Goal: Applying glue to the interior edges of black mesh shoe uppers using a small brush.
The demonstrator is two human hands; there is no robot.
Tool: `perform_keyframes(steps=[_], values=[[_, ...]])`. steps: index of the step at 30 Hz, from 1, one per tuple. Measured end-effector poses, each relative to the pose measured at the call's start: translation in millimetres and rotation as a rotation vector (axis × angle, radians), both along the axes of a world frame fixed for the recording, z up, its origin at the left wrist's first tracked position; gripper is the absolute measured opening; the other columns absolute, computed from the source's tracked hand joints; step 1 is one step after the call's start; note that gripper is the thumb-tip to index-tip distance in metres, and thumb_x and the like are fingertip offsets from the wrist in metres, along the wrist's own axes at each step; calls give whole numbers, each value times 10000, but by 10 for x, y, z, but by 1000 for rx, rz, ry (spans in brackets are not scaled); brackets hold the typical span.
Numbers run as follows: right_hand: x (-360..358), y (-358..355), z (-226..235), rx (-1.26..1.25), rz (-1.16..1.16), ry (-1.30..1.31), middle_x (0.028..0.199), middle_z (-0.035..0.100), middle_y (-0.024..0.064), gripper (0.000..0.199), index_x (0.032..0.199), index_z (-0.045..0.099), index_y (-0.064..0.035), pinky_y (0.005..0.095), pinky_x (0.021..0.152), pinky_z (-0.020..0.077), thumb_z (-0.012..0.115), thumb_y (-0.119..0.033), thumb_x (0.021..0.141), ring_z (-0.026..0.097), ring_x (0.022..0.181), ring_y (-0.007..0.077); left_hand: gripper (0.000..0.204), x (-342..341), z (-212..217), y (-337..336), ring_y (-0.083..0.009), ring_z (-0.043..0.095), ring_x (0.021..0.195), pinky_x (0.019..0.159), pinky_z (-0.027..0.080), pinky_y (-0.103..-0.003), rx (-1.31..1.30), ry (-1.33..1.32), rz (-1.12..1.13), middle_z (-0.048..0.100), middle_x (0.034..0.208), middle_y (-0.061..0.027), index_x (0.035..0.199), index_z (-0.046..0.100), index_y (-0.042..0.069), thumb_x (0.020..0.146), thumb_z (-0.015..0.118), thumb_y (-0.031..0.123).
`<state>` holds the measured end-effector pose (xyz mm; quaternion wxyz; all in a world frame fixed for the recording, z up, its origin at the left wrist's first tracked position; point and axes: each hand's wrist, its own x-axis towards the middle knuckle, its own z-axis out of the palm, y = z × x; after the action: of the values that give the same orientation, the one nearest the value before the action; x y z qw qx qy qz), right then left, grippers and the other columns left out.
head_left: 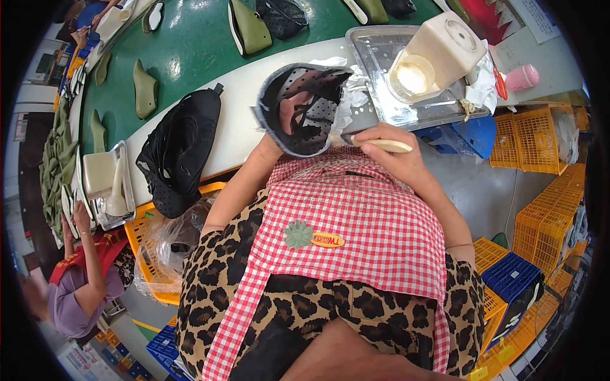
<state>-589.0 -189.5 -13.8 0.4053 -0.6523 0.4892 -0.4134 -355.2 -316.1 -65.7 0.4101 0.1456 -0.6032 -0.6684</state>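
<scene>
The left hand (pixel 291 113) grips an upper (pixel 309 143), the right hand (pixel 408 157) a brush (pixel 392 146); brushing looks unfinished, black uppers (pixel 181 136) apparently waiting at the table's (pixel 236 108) near edge.

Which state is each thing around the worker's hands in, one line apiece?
Shoe upper: held up by the left hand, opening visible
Brush: gripped in the right hand, tip beside the upper, contact unclear
Cup: on the tray, whitish contents inside
Tray: bearing cup and white container
Black pieces: bunched together
</scene>
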Motion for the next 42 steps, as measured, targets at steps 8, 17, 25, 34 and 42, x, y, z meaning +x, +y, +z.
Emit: perform_keyframes(steps=[8,17,25,34,42], values=[[-94,-108,-22,23,-230,-100,1006,714,53,170,1076,722,-27,252,822,499,676,-84,923,645,916,109,955,71,155,40,-278,473,1348,1140,348,-425,70,36,-73,498,1440,-191,1484,355,6,908,399,767],[71,-347,-205,-255,-327,274,938,721,118,129,991,728,-36,309,753,536,710,-74,869,701,844,226,1110,43,283,193,-279,501,1312,1119,366,-390,149,-105,-88,494,1435,-211,1476,343,-47,832,356,857],[65,-280,-226,-66,-219,231,904,726,97,139,995,725,-32,302,741,537,708,-105,878,700,816,183,1059,53,141,175,-242,528,1267,1088,390,-361,209,-91,-91,531,1404,-174,1482,372,-9,860,350,848],[-90,-67,209,256,-211,-312,967,714,94,206,1091,695,38,265,752,533,654,-96,940,669,819,134,885,165,548,52,-259,555,1260,1079,418,-386,75,-199,-18,574,1365,-180,1455,416,-27,956,396,703],[-68,-323,880,-664,-231,153,1156,631,124,232,1103,707,-39,331,859,491,695,-72,873,621,1000,237,400,290,626,-224,-136,593,1021,957,464,-274,6,-470,-131,686,1165,-106,1331,564,-28,1033,457,216]])
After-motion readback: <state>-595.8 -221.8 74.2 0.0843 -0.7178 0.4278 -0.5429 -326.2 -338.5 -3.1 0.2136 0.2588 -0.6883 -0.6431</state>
